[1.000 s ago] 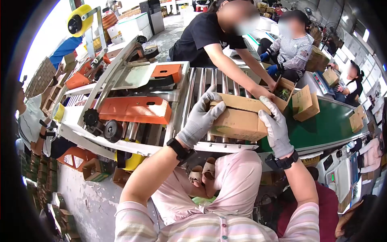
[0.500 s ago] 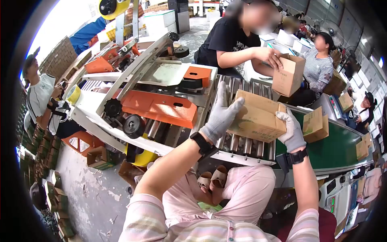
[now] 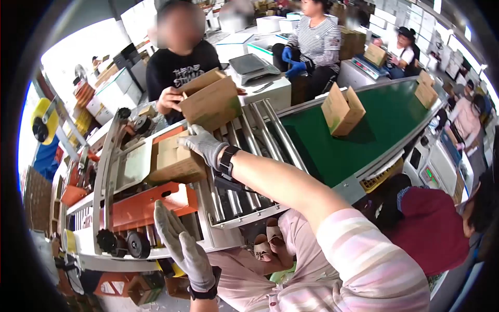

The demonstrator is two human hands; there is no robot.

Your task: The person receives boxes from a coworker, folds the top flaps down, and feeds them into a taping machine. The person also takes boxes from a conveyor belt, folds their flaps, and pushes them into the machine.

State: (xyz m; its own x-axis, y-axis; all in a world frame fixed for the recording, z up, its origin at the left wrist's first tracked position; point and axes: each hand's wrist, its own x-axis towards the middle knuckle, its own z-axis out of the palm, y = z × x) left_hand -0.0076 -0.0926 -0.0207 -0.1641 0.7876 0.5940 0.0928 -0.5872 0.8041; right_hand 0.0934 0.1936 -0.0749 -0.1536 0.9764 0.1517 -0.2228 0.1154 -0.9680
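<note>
Right hand [image 3: 204, 144] flat on cardboard box [image 3: 174, 161], left hand [image 3: 179, 244] open below

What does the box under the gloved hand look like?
The box is plain brown cardboard with its top flaps closed. It sits level at the mouth of the taping machine, just above an orange guide. The right hand, in a grey glove, presses on its back top corner. The left hand hangs open, touching nothing.
</note>
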